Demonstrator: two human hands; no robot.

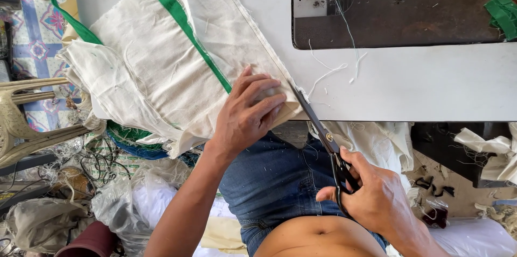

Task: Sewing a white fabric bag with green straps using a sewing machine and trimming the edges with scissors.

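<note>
My left hand (pixel 249 112) lies flat on a stack of cream cloth pieces (pixel 161 57) with a green strip (pixel 177 14) along it, pinning its near corner at the table's front edge. My right hand (pixel 371 195) grips the handles of black scissors (pixel 323 133). Their blades point up and left, and the tips touch the cloth's corner just right of my left fingers.
A sewing machine's dark bed (pixel 404 14) with loose white threads (pixel 334 71) sits at the back right of the white table (pixel 431 84). Green scraps (pixel 503 12) lie at far right. On the floor are cloth offcuts, plastic bags (pixel 124 203) and a plastic chair (pixel 27 122) to the left.
</note>
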